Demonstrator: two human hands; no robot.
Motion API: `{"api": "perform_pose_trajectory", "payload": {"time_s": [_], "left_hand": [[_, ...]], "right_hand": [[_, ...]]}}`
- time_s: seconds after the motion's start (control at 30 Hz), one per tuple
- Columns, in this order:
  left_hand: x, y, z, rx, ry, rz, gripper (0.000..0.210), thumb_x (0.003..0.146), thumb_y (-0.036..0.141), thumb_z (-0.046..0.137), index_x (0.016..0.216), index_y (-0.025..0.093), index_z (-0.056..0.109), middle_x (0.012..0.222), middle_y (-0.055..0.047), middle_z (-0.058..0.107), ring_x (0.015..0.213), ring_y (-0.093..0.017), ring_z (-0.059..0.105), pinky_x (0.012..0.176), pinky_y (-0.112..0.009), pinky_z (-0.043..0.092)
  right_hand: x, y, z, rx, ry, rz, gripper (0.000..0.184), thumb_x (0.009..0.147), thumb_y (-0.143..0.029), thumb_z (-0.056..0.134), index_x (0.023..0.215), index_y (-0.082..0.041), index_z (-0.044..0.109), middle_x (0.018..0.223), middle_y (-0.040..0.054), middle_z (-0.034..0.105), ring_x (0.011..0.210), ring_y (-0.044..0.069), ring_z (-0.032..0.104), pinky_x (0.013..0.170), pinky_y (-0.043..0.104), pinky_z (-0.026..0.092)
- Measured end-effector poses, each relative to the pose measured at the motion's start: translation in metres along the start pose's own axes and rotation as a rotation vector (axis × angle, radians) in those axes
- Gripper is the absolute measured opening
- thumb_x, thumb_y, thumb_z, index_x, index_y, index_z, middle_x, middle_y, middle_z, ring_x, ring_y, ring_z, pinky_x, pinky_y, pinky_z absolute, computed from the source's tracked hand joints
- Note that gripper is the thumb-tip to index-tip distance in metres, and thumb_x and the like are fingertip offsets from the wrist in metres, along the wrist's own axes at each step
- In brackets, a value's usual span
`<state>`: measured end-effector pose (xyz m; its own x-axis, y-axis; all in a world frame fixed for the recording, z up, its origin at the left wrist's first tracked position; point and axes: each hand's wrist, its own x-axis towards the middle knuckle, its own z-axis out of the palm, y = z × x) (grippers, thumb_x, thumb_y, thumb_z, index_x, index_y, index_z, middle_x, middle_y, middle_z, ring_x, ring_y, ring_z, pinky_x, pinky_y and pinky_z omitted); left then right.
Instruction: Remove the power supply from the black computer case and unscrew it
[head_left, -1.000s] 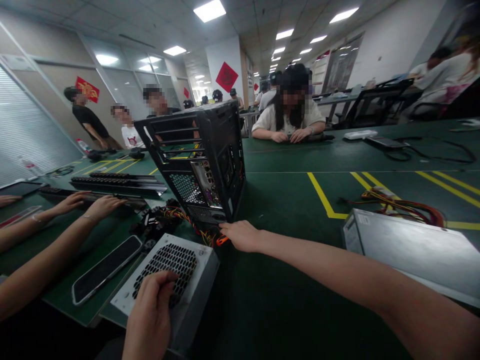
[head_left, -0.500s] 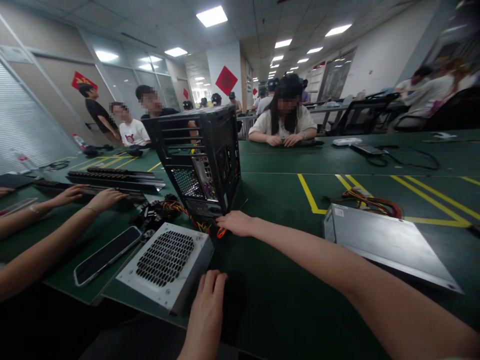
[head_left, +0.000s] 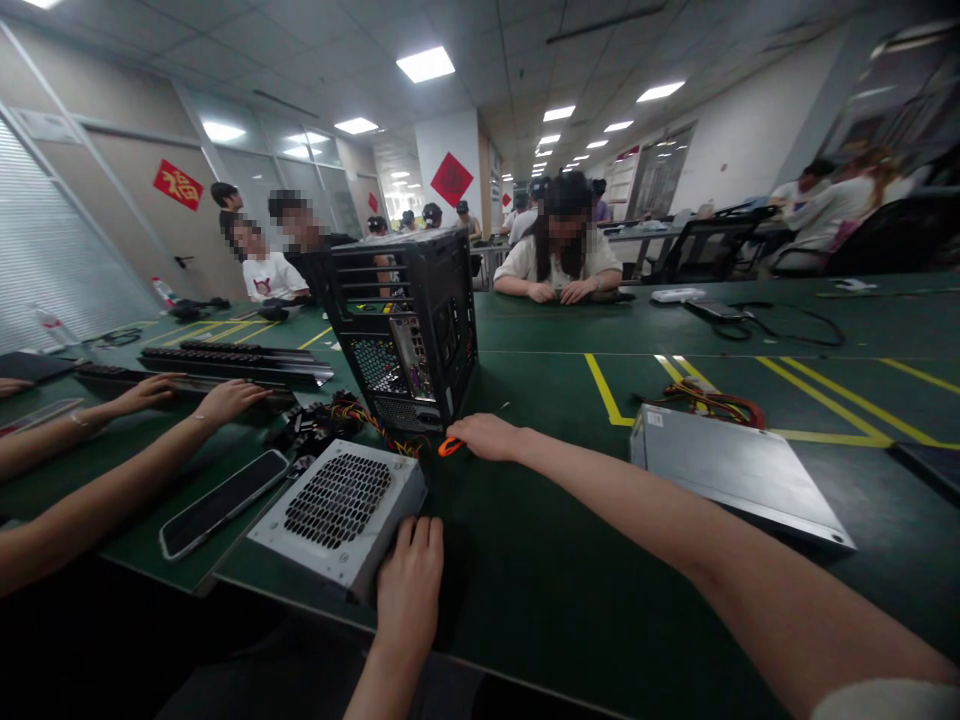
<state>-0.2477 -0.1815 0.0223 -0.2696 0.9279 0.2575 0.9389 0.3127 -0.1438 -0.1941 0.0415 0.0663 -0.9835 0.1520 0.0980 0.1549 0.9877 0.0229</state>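
Observation:
My right hand (head_left: 487,437) reaches forward with its fingers closed on a small orange-handled tool (head_left: 450,447), close to the lower corner of a black computer case (head_left: 442,330). The tool's exact kind is hard to make out, since the fingers cover part of it. Beside a grey power supply (head_left: 341,515) with a honeycomb vent, my left hand (head_left: 411,565) rests on the table against its right side, fingers extended and not wrapped round anything. Bundled cables (head_left: 352,410) run from behind the power supply toward the case, which stands upright.
A second power supply (head_left: 735,470) with coloured cables (head_left: 709,405) lies at the right. On the left are a phone (head_left: 225,500), long black metal strips (head_left: 232,360) and a neighbour's hands (head_left: 232,400). A person (head_left: 559,250) sits opposite. Yellow tape (head_left: 604,390) marks the green table.
My right hand has moved slightly right and away from me, the orange-handled tool with it. My left hand has come up closer against the power supply's side. The view has shifted a little.

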Motion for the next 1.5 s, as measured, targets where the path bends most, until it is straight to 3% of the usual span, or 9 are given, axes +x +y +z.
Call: {"api": "perform_pose_trajectory", "payload": {"time_s": [0.17,0.33,0.47,0.63,0.7,0.87,1.1,1.33,1.5], "left_hand": [[0.009,0.002,0.007,-0.082,0.104,0.129,0.044,0.075,0.000,0.037,0.115,0.013,0.051,0.118,-0.009,0.053,0.102,-0.022,0.047,0.082,-0.034,0.045],[0.065,0.033,0.008,-0.162,0.098,0.142,0.047,0.075,-0.004,0.030,0.117,0.006,0.049,0.115,-0.017,0.053,0.102,-0.023,0.050,0.086,-0.036,0.043],[0.112,0.060,0.026,-0.153,0.045,0.006,0.050,0.074,-0.007,0.026,0.120,-0.002,0.044,0.120,-0.028,0.046,0.108,-0.027,0.049,0.086,-0.037,0.043],[0.138,0.086,0.050,-0.297,0.023,0.094,0.053,0.072,-0.005,0.032,0.123,0.006,0.043,0.129,-0.022,0.040,0.115,-0.025,0.044,0.089,-0.038,0.042],[0.141,0.094,0.054,-0.353,0.019,0.182,0.052,0.072,-0.004,0.031,0.120,0.009,0.047,0.129,-0.017,0.043,0.118,-0.023,0.041,0.093,-0.038,0.039],[0.140,0.100,0.058,-0.433,0.014,0.284,0.049,0.075,-0.002,0.027,0.113,0.011,0.054,0.121,-0.011,0.053,0.114,-0.018,0.046,0.096,-0.036,0.037],[0.110,0.107,0.044,-0.563,-0.044,0.347,0.036,0.081,0.015,0.031,0.104,0.014,0.058,0.112,-0.009,0.057,0.106,-0.021,0.051,0.090,-0.041,0.040],[0.057,0.203,0.004,-0.763,-0.043,0.601,0.032,0.080,0.009,0.032,0.094,0.021,0.059,0.098,-0.005,0.060,0.090,-0.017,0.055,0.077,-0.032,0.046],[0.057,0.277,-0.006,-0.787,0.020,0.604,0.028,0.081,0.009,0.034,0.087,0.020,0.059,0.087,-0.004,0.061,0.082,-0.016,0.055,0.073,-0.030,0.045]], "right_hand": [[-0.073,0.027,-0.055,0.022,0.043,0.277,0.027,0.074,-0.006,0.043,0.096,-0.015,0.055,0.090,0.0080,0.063,0.082,0.019,0.059,0.066,0.027,0.041],[-0.184,0.017,-0.106,0.157,0.166,0.482,0.023,0.076,-0.017,0.045,0.094,-0.023,0.057,0.087,0.0016,0.063,0.080,0.018,0.058,0.069,0.028,0.041],[-0.281,0.009,-0.097,0.168,0.282,0.748,0.025,0.073,-0.025,0.048,0.095,-0.025,0.059,0.093,0.0041,0.062,0.083,0.022,0.057,0.074,0.035,0.042],[-0.363,0.008,-0.055,0.140,0.493,1.108,0.034,0.076,-0.039,0.045,0.099,-0.017,0.057,0.095,0.0104,0.061,0.086,0.026,0.056,0.075,0.040,0.044],[-0.371,0.002,-0.046,0.247,0.541,1.218,0.042,0.076,-0.044,0.046,0.106,-0.016,0.055,0.098,0.0110,0.061,0.087,0.026,0.057,0.075,0.039,0.045],[-0.364,-0.010,-0.038,0.529,0.532,1.140,0.060,0.070,-0.039,0.059,0.124,-0.022,0.041,0.120,0.0067,0.051,0.103,0.021,0.052,0.088,0.037,0.040],[-0.377,0.023,-0.037,0.598,0.492,1.049,0.058,0.066,-0.034,0.063,0.121,-0.021,0.047,0.117,0.0059,0.054,0.103,0.023,0.052,0.091,0.039,0.036],[-0.372,0.051,-0.035,0.726,0.551,0.932,0.052,0.067,-0.035,0.063,0.115,-0.020,0.052,0.112,0.0053,0.057,0.096,0.021,0.054,0.086,0.036,0.039],[-0.391,0.041,-0.031,0.699,0.813,1.063,0.035,0.075,-0.046,0.050,0.087,-0.015,0.059,0.073,0.0009,0.058,0.063,0.014,0.053,0.060,0.027,0.044]]}}
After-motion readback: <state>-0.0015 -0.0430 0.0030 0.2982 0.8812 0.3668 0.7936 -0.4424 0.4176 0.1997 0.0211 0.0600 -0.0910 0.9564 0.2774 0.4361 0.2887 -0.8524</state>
